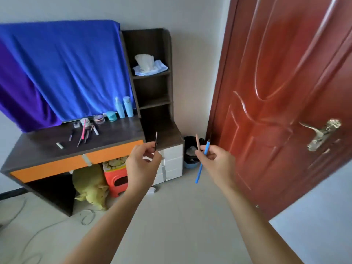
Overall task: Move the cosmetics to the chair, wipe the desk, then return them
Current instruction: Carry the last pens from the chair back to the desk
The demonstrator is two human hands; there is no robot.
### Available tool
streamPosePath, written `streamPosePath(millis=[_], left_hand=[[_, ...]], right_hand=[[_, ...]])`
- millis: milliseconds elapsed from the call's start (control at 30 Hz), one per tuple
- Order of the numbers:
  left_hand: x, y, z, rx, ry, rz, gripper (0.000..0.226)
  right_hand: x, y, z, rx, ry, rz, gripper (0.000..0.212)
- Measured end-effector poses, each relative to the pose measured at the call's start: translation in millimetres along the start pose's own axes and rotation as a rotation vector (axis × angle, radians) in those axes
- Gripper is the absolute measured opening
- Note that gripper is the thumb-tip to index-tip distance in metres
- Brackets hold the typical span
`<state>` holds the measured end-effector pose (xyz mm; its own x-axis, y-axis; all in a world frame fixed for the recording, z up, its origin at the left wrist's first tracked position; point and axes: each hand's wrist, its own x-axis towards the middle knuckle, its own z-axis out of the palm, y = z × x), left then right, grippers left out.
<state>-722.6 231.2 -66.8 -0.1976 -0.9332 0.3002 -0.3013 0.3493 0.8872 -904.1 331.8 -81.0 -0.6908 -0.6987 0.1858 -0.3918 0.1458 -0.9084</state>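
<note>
My left hand [143, 161] pinches a thin dark cosmetic pencil [156, 141] between thumb and fingertips, its tip pointing up toward twelve o'clock. My right hand [215, 161] is closed in a pinch on two sticks at once: a blue cosmetic pen [202, 164] slanting down toward seven o'clock below the fist, and a pinkish pencil [198, 142] rising just beside it. Both hands hang in the air in front of me, well apart from the desk [118, 130].

The rest of the cosmetics lie on the dark desktop at about ten o'clock from my hands: a loose cluster of pencils and brushes [86, 135] with a pink stick [83, 131] among them, a small pale tube [60, 145] apart at their eight o'clock, and behind them small round jars [99, 119], a teal jar [111, 116] and two tall light-blue bottles [124, 109] standing upright against the blue cloth [66, 69]. The jars are too blurred for me to tell them apart properly.

On an upper shelf sits a white cloth [149, 65]. Under the desk I see a yellow plush toy [91, 185] touching an orange stool [116, 180]. At three o'clock stands the red door [285, 92].
</note>
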Motion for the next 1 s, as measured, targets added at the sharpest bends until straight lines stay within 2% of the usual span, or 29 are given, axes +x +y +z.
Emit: streamPosePath(millis=[133,300,600,767,1000], left_hand=[[56,-46,-64,0.035,0.099,-0.09,0.023],[110,-92,-98,0.027,0.191,-0.173,0.027],[257,-175,-113,0.111,0.322,-0.249,0.035],[348,-209,-115,0.216,0.357,-0.35,0.019],[417,-266,-124,0.282,0.375,-0.467,0.02]], right_hand=[[32,-33,104,0.01,-0.163,-0.022,0.017],[76,-53,189,0.004,-0.27,-0.041,0.016],[207,-45,353,0.089,-0.399,-0.048,0.02],[283,-49,426,0.137,-0.516,0.008,0.014],[347,-49,510,0.071,-0.619,0.046,0.014]])
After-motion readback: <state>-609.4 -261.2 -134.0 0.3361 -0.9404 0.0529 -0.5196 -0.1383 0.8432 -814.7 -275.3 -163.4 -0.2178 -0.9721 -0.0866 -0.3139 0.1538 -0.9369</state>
